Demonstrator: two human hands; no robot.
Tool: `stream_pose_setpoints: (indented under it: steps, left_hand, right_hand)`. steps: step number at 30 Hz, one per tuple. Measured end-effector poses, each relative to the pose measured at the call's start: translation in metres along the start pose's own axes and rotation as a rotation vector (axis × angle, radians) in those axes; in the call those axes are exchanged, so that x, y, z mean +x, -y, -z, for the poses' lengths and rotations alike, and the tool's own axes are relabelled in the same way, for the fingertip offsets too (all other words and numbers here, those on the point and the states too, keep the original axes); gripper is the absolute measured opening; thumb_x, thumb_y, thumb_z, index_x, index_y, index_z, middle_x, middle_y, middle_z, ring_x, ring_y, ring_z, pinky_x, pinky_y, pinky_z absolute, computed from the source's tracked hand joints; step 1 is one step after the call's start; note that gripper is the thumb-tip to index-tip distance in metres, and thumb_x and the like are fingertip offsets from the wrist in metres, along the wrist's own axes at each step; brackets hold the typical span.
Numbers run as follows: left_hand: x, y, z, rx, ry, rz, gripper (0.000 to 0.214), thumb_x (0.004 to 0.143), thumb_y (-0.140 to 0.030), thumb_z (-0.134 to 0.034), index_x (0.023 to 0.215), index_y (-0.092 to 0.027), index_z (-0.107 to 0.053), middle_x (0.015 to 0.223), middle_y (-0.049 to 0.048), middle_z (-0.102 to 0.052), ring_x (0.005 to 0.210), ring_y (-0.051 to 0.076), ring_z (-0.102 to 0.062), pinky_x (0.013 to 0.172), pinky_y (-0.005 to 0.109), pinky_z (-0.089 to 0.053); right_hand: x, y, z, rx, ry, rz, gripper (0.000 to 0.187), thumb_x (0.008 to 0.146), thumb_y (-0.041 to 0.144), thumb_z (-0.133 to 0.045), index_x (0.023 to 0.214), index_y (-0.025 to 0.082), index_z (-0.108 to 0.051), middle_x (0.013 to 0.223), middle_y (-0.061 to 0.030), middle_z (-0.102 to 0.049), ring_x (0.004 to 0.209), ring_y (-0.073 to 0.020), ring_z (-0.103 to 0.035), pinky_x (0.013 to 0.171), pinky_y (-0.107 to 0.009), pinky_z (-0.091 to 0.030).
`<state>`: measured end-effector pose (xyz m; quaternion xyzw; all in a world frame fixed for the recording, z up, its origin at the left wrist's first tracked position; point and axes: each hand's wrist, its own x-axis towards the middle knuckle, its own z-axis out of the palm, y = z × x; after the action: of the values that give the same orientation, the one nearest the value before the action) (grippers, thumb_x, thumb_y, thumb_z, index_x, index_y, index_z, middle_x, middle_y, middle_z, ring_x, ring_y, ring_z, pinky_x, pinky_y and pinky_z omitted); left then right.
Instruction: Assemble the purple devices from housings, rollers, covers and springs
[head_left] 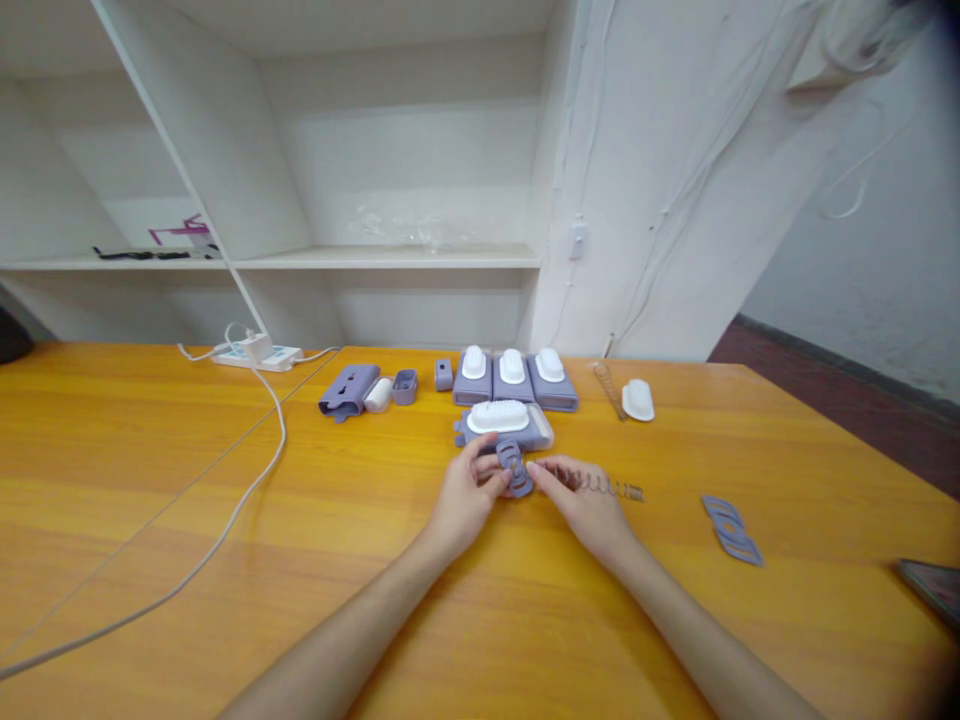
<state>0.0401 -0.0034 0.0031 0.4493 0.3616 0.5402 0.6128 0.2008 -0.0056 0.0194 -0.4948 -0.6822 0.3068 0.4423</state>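
Note:
My left hand point(466, 490) pinches a flat grey-purple plastic plate with slots point(513, 468), held upright above the table. Around a long metal coil spring point(600, 484) my right hand point(583, 500) is closed. One end of the spring sticks out to the right past my fingers; the other end is at the plate, and whether it is hooked there I cannot tell. Just beyond both hands lies a grey-purple case with a white bristled oval piece point(498, 416) on top. A second slotted plate point(732, 530) lies flat at the right.
Behind stand several purple cases with white oval tops point(511, 368). Left of them are a purple housing point(351, 390), a white cylinder point(379, 395) and small purple boxes point(405, 386). Another spring point(609, 392) and a white oval piece point(638, 400) lie right. A cable point(262, 480) crosses the left side.

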Motion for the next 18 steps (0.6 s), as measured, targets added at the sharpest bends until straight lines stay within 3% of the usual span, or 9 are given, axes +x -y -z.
stream_pose_setpoints:
  steps: [3, 6, 9, 13, 18]
  left_hand:
    - [-0.001, -0.003, -0.002, 0.005, -0.023, 0.029, 0.063, 0.065, -0.028, -0.075, 0.117, -0.016, -0.043, 0.092, 0.0092, -0.068, 0.075, 0.019, -0.067, 0.064, 0.030, -0.054]
    - [-0.002, -0.005, -0.003, 0.051, -0.022, 0.013, 0.058, 0.064, -0.032, -0.075, 0.113, -0.015, -0.047, 0.087, 0.0079, -0.068, 0.073, 0.019, -0.066, 0.060, 0.028, -0.053]
    - [-0.002, -0.004, -0.003, 0.101, -0.036, 0.003, 0.050, 0.063, -0.032, -0.075, 0.105, -0.014, -0.054, 0.085, 0.0079, -0.067, 0.072, 0.018, -0.065, 0.058, 0.027, -0.053]
    - [-0.001, -0.001, -0.002, 0.128, -0.054, -0.030, 0.048, 0.066, -0.028, -0.071, 0.109, -0.014, -0.054, 0.086, 0.0076, -0.066, 0.070, 0.017, -0.064, 0.058, 0.027, -0.053]
    - [-0.002, 0.002, -0.002, 0.150, -0.067, -0.070, 0.041, 0.070, -0.026, -0.069, 0.108, -0.015, -0.056, 0.087, 0.0077, -0.067, 0.075, 0.017, -0.064, 0.062, 0.028, -0.054]
  right_hand:
    - [0.000, -0.001, -0.001, -0.001, -0.001, -0.006, 0.029, 0.080, 0.042, -0.056, 0.070, 0.019, -0.070, 0.065, -0.0022, -0.067, 0.063, -0.0181, -0.060, 0.059, -0.027, -0.045]
    - [0.000, -0.005, -0.002, 0.056, -0.038, -0.059, 0.030, 0.077, 0.042, -0.059, 0.092, 0.018, -0.071, 0.080, -0.0054, -0.071, 0.075, -0.0213, -0.063, 0.069, -0.032, -0.049]
    - [0.000, -0.009, -0.003, 0.145, -0.056, -0.099, 0.037, 0.075, 0.041, -0.062, 0.103, 0.017, -0.066, 0.080, -0.0060, -0.070, 0.073, -0.0204, -0.064, 0.068, -0.033, -0.050]
    - [-0.001, -0.011, -0.003, 0.251, -0.065, -0.086, 0.030, 0.076, 0.040, -0.063, 0.096, 0.017, -0.060, 0.073, -0.0032, -0.067, 0.068, -0.0174, -0.063, 0.065, -0.030, -0.049]
    - [-0.002, -0.007, -0.001, 0.173, -0.039, -0.058, 0.023, 0.074, 0.038, -0.065, 0.086, 0.017, -0.064, 0.078, -0.0048, -0.068, 0.071, -0.0183, -0.063, 0.066, -0.030, -0.049]
